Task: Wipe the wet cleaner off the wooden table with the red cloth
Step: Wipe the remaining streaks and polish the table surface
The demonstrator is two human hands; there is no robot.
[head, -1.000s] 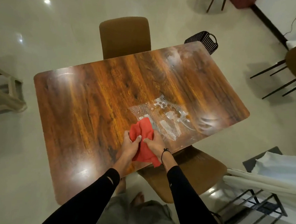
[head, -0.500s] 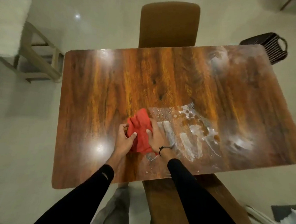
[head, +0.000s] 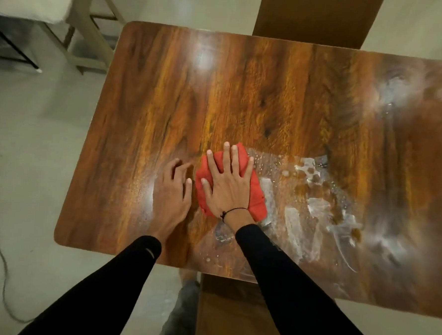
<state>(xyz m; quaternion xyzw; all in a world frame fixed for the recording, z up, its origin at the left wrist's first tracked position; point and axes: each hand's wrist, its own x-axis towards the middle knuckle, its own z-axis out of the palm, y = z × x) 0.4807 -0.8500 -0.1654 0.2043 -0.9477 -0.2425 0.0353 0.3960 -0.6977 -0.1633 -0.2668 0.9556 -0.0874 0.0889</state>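
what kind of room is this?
Likely a home dining area: a wooden table with upholstered chairs tucked in on both sides, on a glossy tiled floor.

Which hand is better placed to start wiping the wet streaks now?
Right. The right hand lies flat on the red cloth, at the edge of the wet cleaner. The left hand rests on the table, off the cloth.

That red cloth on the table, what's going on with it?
A person is cleaning a wooden table. Their right hand lies flat with fingers spread on the red cloth, pressing it to the wood. Their left hand rests beside it on the bare table, holding nothing. Streaks and droplets of wet cleaner lie just to the right of the cloth, not yet wiped off.
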